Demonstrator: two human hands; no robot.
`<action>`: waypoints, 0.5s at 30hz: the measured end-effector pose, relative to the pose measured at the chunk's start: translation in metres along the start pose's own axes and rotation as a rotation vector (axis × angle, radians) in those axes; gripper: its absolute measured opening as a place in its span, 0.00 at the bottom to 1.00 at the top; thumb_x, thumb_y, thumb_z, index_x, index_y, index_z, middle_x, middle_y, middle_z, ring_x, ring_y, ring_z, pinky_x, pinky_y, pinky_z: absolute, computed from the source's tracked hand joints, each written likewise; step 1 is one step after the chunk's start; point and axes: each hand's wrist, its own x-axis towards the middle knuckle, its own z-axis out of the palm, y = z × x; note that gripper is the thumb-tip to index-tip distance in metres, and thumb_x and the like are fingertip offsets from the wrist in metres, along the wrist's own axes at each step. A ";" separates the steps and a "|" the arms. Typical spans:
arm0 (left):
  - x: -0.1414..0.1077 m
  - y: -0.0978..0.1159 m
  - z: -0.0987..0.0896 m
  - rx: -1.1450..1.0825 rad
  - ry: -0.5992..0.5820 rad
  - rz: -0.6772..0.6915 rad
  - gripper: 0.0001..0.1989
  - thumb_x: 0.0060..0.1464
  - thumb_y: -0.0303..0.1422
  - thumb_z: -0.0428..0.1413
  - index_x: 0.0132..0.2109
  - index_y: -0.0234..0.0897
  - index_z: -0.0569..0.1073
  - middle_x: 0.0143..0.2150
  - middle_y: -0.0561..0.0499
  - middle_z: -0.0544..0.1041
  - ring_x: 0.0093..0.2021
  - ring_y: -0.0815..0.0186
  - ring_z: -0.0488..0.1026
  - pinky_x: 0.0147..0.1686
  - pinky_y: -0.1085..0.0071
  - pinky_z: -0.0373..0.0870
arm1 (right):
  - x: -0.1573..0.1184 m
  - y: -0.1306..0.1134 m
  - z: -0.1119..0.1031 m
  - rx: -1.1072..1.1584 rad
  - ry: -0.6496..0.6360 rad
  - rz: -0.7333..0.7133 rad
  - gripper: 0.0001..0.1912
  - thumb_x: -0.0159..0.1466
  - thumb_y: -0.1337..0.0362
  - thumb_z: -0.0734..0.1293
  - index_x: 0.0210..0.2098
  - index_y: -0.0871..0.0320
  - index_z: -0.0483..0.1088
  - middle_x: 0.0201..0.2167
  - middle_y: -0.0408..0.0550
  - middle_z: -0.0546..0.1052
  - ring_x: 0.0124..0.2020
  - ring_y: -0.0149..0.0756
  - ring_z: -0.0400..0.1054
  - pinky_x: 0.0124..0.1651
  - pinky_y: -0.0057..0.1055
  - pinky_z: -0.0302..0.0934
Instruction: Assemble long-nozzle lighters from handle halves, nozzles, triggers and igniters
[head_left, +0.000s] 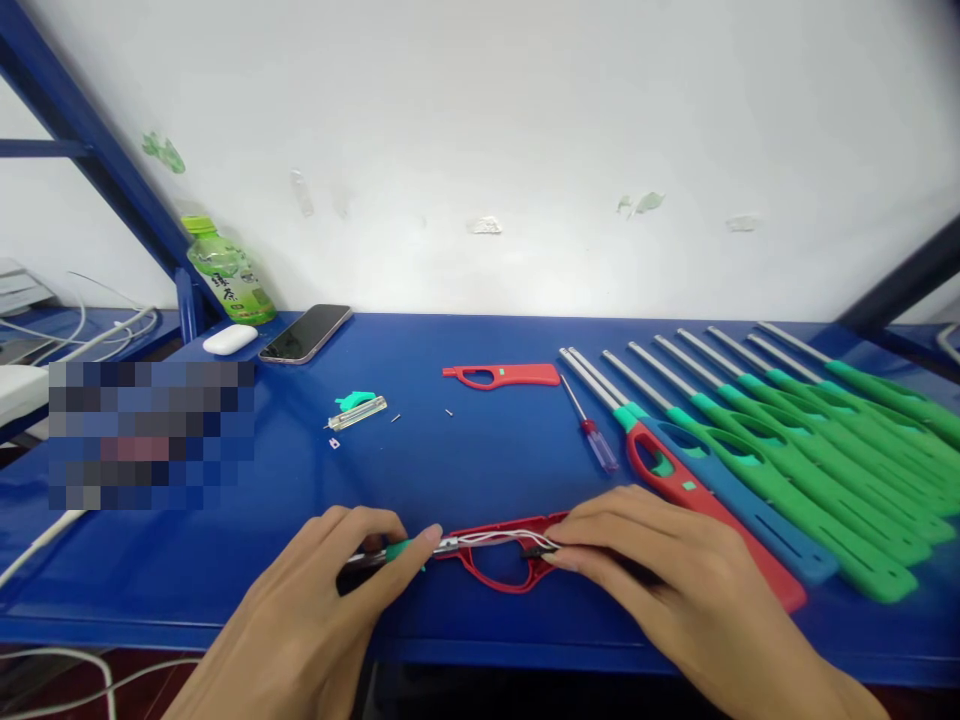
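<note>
An opened red lighter handle half (480, 578) lies near the table's front edge, its inside facing up. White wires (491, 536) run along it from the tube end to a small black part (537, 551). My left hand (315, 585) pinches the lighter's tube end, where a green collar (396, 550) shows between thumb and fingers. My right hand (664, 575) is closed at the handle's right part, its fingertips on the wires and the black part. The right end of the handle is hidden under that hand. Another red handle half (525, 375) lies further back.
A clear fuel tank (358, 413) with a green trigger (356, 399) and tiny screws (448, 412) lie mid-table. A screwdriver (598, 440) rests beside several long lighters (780, 450) at right. A phone (307, 333), white case (230, 340) and bottle (229, 270) stand back left.
</note>
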 end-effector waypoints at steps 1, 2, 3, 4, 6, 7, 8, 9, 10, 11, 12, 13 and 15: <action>0.000 0.000 0.000 0.003 -0.001 -0.004 0.33 0.66 0.22 0.46 0.71 0.57 0.68 0.54 0.48 0.77 0.46 0.63 0.77 0.45 0.68 0.78 | 0.000 0.000 0.001 0.005 0.009 0.001 0.07 0.74 0.64 0.69 0.45 0.50 0.81 0.39 0.40 0.85 0.39 0.32 0.81 0.44 0.25 0.77; -0.001 0.001 0.001 0.005 -0.011 -0.013 0.33 0.65 0.22 0.46 0.71 0.56 0.68 0.54 0.48 0.77 0.47 0.63 0.77 0.45 0.68 0.78 | -0.001 0.000 0.001 0.011 0.014 0.006 0.06 0.74 0.64 0.69 0.45 0.50 0.81 0.40 0.40 0.85 0.39 0.31 0.81 0.44 0.25 0.76; -0.001 0.002 0.000 0.004 -0.015 -0.021 0.34 0.65 0.21 0.46 0.71 0.56 0.68 0.55 0.49 0.77 0.48 0.63 0.77 0.46 0.70 0.78 | -0.002 0.000 0.002 0.016 0.021 0.014 0.05 0.73 0.63 0.70 0.46 0.49 0.80 0.40 0.39 0.85 0.39 0.31 0.81 0.45 0.24 0.76; -0.001 0.002 0.000 0.001 -0.018 -0.028 0.34 0.64 0.20 0.46 0.71 0.56 0.68 0.55 0.49 0.77 0.49 0.64 0.77 0.46 0.71 0.78 | -0.002 0.000 0.002 0.018 0.030 0.025 0.05 0.72 0.63 0.71 0.47 0.49 0.79 0.41 0.39 0.85 0.40 0.31 0.81 0.46 0.24 0.76; 0.000 0.002 0.000 -0.013 -0.020 -0.036 0.33 0.65 0.21 0.46 0.71 0.55 0.68 0.55 0.50 0.77 0.50 0.66 0.78 0.46 0.76 0.78 | -0.004 0.000 0.002 0.011 0.052 0.045 0.07 0.71 0.62 0.73 0.49 0.48 0.78 0.43 0.40 0.84 0.41 0.31 0.81 0.47 0.24 0.76; 0.000 0.002 -0.001 -0.024 -0.026 -0.041 0.32 0.66 0.22 0.46 0.71 0.55 0.67 0.55 0.50 0.77 0.51 0.67 0.78 0.46 0.78 0.78 | -0.005 0.000 0.001 0.000 0.060 0.052 0.09 0.70 0.61 0.73 0.50 0.48 0.79 0.43 0.41 0.84 0.42 0.32 0.81 0.48 0.25 0.76; 0.000 0.002 -0.001 -0.036 -0.036 -0.047 0.30 0.68 0.23 0.47 0.71 0.54 0.67 0.56 0.50 0.77 0.51 0.68 0.78 0.46 0.80 0.78 | -0.005 0.000 0.001 -0.011 0.064 0.056 0.09 0.70 0.61 0.74 0.50 0.49 0.79 0.44 0.42 0.84 0.42 0.33 0.81 0.48 0.26 0.76; 0.000 0.001 -0.001 -0.044 -0.046 -0.059 0.29 0.69 0.25 0.48 0.71 0.54 0.67 0.56 0.50 0.76 0.51 0.68 0.79 0.46 0.81 0.78 | -0.005 0.000 0.000 -0.020 0.063 0.056 0.08 0.70 0.61 0.74 0.49 0.49 0.80 0.43 0.42 0.84 0.42 0.33 0.81 0.48 0.26 0.77; 0.000 0.001 -0.001 -0.053 -0.053 -0.071 0.28 0.70 0.26 0.48 0.72 0.54 0.66 0.57 0.50 0.76 0.52 0.69 0.79 0.46 0.81 0.78 | -0.005 0.001 -0.001 -0.025 0.053 0.052 0.07 0.71 0.62 0.73 0.48 0.49 0.80 0.43 0.43 0.84 0.41 0.33 0.81 0.46 0.27 0.77; 0.000 0.001 -0.001 -0.060 -0.055 -0.080 0.27 0.71 0.27 0.48 0.71 0.54 0.67 0.57 0.50 0.76 0.52 0.69 0.80 0.47 0.81 0.78 | -0.005 0.001 -0.002 -0.025 0.039 0.043 0.05 0.72 0.62 0.72 0.46 0.49 0.81 0.41 0.42 0.84 0.40 0.33 0.81 0.45 0.27 0.78; -0.001 0.001 -0.001 -0.065 -0.058 -0.088 0.26 0.71 0.28 0.48 0.71 0.55 0.67 0.58 0.50 0.76 0.52 0.68 0.80 0.47 0.80 0.79 | -0.004 0.001 -0.002 -0.022 0.028 0.031 0.06 0.72 0.62 0.71 0.45 0.49 0.82 0.40 0.42 0.84 0.39 0.33 0.81 0.44 0.27 0.78; -0.002 0.002 -0.001 -0.065 -0.070 -0.100 0.26 0.71 0.28 0.48 0.70 0.55 0.68 0.58 0.50 0.76 0.53 0.68 0.80 0.47 0.79 0.79 | -0.004 0.001 -0.003 -0.017 0.018 0.016 0.07 0.73 0.63 0.70 0.45 0.49 0.82 0.40 0.42 0.84 0.39 0.33 0.81 0.43 0.27 0.78; -0.004 0.005 -0.002 -0.056 -0.085 -0.132 0.24 0.71 0.30 0.48 0.69 0.55 0.69 0.60 0.50 0.75 0.54 0.66 0.81 0.47 0.77 0.81 | -0.003 0.002 -0.003 -0.013 0.010 -0.008 0.08 0.74 0.63 0.69 0.44 0.49 0.82 0.39 0.42 0.84 0.38 0.33 0.81 0.43 0.27 0.78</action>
